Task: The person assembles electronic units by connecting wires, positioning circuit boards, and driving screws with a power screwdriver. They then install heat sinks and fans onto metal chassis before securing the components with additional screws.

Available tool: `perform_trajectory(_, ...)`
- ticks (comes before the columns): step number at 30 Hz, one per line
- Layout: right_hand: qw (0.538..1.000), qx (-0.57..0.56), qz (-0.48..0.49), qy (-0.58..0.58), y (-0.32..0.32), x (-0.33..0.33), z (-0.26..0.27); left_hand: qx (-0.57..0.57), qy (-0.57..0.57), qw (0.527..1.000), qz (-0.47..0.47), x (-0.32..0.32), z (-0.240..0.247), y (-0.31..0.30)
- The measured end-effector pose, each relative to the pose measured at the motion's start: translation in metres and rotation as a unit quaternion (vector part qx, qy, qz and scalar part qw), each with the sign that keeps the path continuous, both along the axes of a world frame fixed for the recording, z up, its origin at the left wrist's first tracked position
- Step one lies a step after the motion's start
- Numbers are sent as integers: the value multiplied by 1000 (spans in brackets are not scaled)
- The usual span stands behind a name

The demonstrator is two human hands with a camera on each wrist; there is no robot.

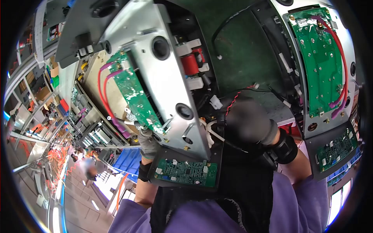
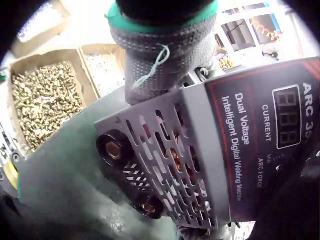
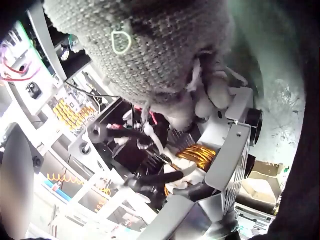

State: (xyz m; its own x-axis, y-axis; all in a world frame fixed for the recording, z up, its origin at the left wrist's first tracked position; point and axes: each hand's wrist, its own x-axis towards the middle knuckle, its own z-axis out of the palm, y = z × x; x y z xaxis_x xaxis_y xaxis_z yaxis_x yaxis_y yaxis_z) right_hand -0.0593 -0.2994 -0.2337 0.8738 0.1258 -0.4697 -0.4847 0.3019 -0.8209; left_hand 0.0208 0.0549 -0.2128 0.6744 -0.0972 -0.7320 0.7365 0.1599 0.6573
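Left wrist alone shows the digital display (image 2: 288, 119).

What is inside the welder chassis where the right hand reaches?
A copper coil, black cables and red wires show; the right hand covers whatever its fingertips touch.
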Motion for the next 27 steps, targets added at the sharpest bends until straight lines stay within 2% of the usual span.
perform_trajectory(1, 1000, -8, -8, -19, -3, -2, -2, 6, -2, 1000, 2, -2, -1, 2)
perform_trajectory(4, 999, -4, -30, 16, 1, -6, -8, 30, -10, 999, 5, -9, -5, 8)
perform_trajectory(7, 999, -41, 10, 13, -1, -5, -4, 53, -19, 998, 8, -14, -8, 16)
perform_trajectory(9, 988, -138, 54, -35, 5, -11, -13, 65, -25, 998, 9, -18, -11, 21)
perform_trajectory(13, 996, -68, 46, -24, 6, -17, -14, 93, -40, 995, 4, -24, -22, 38)
perform_trajectory(15, 993, -49, 109, -5, -3, -24, -15, 106, -45, 993, -2, -27, -28, 45)
perform_trajectory(16, 993, -48, 110, -6, -4, -20, -14, 111, -49, 993, -5, -27, -32, 49)
perform_trajectory(18, 957, -189, 123, -181, -8, -11, -11, 123, -53, 991, -15, -30, -38, 57)
perform_trajectory(19, 957, -190, 123, -181, -6, -12, -12, 130, -54, 990, -20, -31, -41, 62)
perform_trajectory(21, 880, -322, 245, -247, -3, -13, -16, 134, -56, 989, -30, -32, -44, 66)
perform_trajectory(25, 882, -314, 247, -249, -9, -6, -8, 112, -50, 992, -15, -30, -41, 59)
perform_trajectory(27, 856, -357, 251, -277, -8, -8, -9, 102, -49, 994, -9, -28, -38, 55)
